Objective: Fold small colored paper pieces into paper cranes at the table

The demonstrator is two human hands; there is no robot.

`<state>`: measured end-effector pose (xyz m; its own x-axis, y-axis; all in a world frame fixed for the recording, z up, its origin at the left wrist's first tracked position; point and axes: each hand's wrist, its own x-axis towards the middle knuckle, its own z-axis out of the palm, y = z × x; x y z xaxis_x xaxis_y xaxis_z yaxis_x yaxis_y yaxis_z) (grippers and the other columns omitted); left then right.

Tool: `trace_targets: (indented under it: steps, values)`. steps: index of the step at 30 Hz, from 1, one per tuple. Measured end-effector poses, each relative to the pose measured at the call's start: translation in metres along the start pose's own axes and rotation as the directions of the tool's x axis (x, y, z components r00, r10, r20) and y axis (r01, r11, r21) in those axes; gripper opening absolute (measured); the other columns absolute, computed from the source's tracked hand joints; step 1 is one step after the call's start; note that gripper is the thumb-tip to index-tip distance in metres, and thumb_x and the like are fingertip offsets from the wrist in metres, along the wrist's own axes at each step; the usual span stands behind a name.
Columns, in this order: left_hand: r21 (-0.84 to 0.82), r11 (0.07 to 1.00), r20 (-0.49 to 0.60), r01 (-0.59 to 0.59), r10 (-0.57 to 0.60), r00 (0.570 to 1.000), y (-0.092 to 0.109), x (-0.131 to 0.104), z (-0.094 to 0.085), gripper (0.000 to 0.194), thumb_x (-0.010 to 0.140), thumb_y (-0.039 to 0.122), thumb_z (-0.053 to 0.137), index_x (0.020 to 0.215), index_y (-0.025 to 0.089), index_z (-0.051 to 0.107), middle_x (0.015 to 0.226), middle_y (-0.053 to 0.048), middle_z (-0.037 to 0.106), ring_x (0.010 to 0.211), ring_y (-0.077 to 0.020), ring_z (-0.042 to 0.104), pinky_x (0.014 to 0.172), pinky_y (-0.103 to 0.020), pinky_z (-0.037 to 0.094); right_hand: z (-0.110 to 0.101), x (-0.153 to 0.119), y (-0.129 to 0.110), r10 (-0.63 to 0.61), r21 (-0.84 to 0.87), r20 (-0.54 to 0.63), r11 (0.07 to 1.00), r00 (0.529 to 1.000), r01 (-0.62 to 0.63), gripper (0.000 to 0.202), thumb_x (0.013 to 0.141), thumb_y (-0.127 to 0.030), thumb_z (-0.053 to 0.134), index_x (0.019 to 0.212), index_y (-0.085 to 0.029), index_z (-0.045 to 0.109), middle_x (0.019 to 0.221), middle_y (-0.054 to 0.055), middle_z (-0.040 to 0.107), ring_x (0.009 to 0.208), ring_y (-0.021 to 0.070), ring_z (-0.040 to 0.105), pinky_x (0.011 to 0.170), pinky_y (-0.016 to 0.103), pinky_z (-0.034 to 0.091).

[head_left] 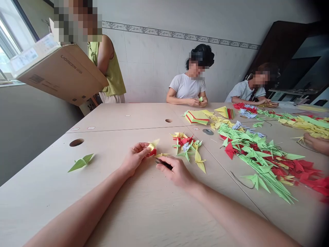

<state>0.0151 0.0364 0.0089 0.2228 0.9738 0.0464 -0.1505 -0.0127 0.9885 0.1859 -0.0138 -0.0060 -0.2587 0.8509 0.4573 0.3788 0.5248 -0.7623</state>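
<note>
From my end, on the head cam, I'd call the work part-way: a big heap of folded green and red paper (262, 164) lies toward the right of the frame and looks done, while a small mixed cluster of folded pcs (185, 145) near ctr and a lone green folded pc (81, 162) at mid left sit apart from it, so I'd count those as not yet gathered in. The stack of paper (197, 117) in the upper middle suggests there's more to fold, tho I can't tell how much. The pc in hand isn't finished w/, as far as I can judge. It's the yellow-and-red paper pc (152, 148), just left of ctr, held up off the desk (64, 206). My L hand (137, 154) has thumb & fingers pinched together on it. It looks small, thin & creased, w/ a pale yellow point sticking up toward the upper right and red below; the fingers hide the rest. My R hand (177, 168) is clamped around a dark tool (165, 164), prob tweezers or similar, but the view's too poor to be sure. Its tip is near the pc, beside a yellow folded pc (162, 155) on the desk.
</note>
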Motion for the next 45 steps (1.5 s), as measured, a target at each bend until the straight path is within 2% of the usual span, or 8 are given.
trace_targets:
  steps: [12, 21, 28, 33, 36, 39, 41, 45]
  values:
    - [-0.06, 0.998, 0.187, 0.014, -0.002, 0.982, -0.003, -0.001, 0.004, 0.03, 0.07, 0.024, 0.067, 0.099, 0.02, 0.058, 0.075, 0.002, 0.06, 0.067, -0.0086, 0.052, 0.063, -0.021, 0.038, -0.005, 0.006, 0.007, 0.27, 0.337, -0.132, 0.917, 0.954, -0.212, 0.021, 0.078, -0.042, 0.057, 0.08, -0.021, 0.06, 0.066, -0.002, 0.05, 0.051, 0.0092, 0.04, 0.045, 0.021, 0.033]
    - [0.094, 0.985, 0.41, -0.147, 0.097, 0.907, -0.005, -0.008, 0.013, 0.017, 0.076, 0.03, 0.061, 0.086, 0.016, 0.064, 0.084, -0.003, 0.061, 0.08, -0.0135, 0.053, 0.078, -0.028, 0.04, -0.003, 0.004, 0.008, 0.254, 0.338, -0.101, 0.918, 0.962, -0.207, 0.02, 0.079, -0.037, 0.056, 0.071, -0.019, 0.056, 0.06, -0.003, 0.043, 0.048, 0.0075, 0.031, 0.041, 0.02, 0.026]
    - [0.083, 0.993, 0.178, -0.084, 0.068, 0.982, -0.006, -0.006, 0.012, 0.022, 0.074, 0.035, 0.062, 0.081, 0.014, 0.059, 0.073, 0.0, 0.056, 0.064, -0.0093, 0.048, 0.063, -0.023, 0.038, -0.002, 0.006, 0.008, 0.289, 0.348, -0.095, 0.906, 0.953, -0.24, 0.022, 0.077, -0.042, 0.058, 0.08, -0.02, 0.06, 0.068, -0.001, 0.048, 0.052, 0.0089, 0.037, 0.042, 0.02, 0.032]
    - [0.228, 0.959, 0.063, -0.166, 0.156, 0.986, -0.006, -0.006, 0.01, 0.028, 0.078, 0.042, 0.054, 0.081, 0.015, 0.057, 0.073, -0.003, 0.059, 0.064, -0.0116, 0.05, 0.062, -0.024, 0.04, -0.001, 0.005, 0.015, 0.288, 0.3, -0.073, 0.919, 0.955, -0.255, 0.023, 0.076, -0.042, 0.058, 0.083, -0.021, 0.062, 0.068, -0.001, 0.051, 0.054, 0.01, 0.04, 0.042, 0.02, 0.033]
    - [0.51, 0.807, 0.04, -0.298, 0.324, 0.945, 0.003, -0.004, 0.003, 0.026, 0.08, 0.041, 0.05, 0.083, 0.016, 0.059, 0.081, -0.006, 0.061, 0.071, -0.0154, 0.053, 0.066, -0.027, 0.042, 0.0, 0.005, 0.018, 0.294, 0.276, -0.076, 0.924, 0.953, -0.263, 0.025, 0.075, -0.042, 0.059, 0.083, -0.019, 0.064, 0.066, 0.0, 0.052, 0.053, 0.01, 0.042, 0.042, 0.02, 0.034]
    - [0.852, 0.408, 0.131, -0.328, 0.441, 0.888, 0.027, -0.005, -0.015, 0.02, 0.08, 0.033, 0.05, 0.083, 0.018, 0.063, 0.097, -0.01, 0.059, 0.092, -0.0229, 0.052, 0.081, -0.036, 0.039, 0.0, 0.006, 0.018, 0.301, 0.271, -0.075, 0.924, 0.951, -0.271, 0.027, 0.076, -0.043, 0.058, 0.082, -0.018, 0.063, 0.064, 0.0, 0.052, 0.051, 0.0099, 0.042, 0.041, 0.021, 0.034]
    - [0.969, 0.191, 0.068, -0.153, 0.391, 0.918, 0.045, -0.012, -0.034, 0.021, 0.08, 0.032, 0.049, 0.085, 0.019, 0.065, 0.109, -0.012, 0.057, 0.102, -0.0286, 0.048, 0.085, -0.043, 0.036, -0.001, 0.006, 0.016, 0.31, 0.27, -0.071, 0.921, 0.948, -0.281, 0.027, 0.076, -0.043, 0.058, 0.081, -0.018, 0.063, 0.064, 0.0, 0.051, 0.05, 0.0096, 0.04, 0.041, 0.021, 0.033]
    - [0.981, -0.044, -0.172, 0.188, 0.247, 0.954, 0.063, -0.037, -0.079, 0.024, 0.079, 0.034, 0.047, 0.088, 0.022, 0.065, 0.114, -0.011, 0.054, 0.109, -0.0338, 0.042, 0.086, -0.05, 0.033, -0.002, 0.007, 0.01, 0.328, 0.271, -0.066, 0.915, 0.943, -0.299, 0.026, 0.076, -0.043, 0.057, 0.08, -0.018, 0.062, 0.062, -0.001, 0.049, 0.05, 0.01, 0.038, 0.043, 0.022, 0.032]
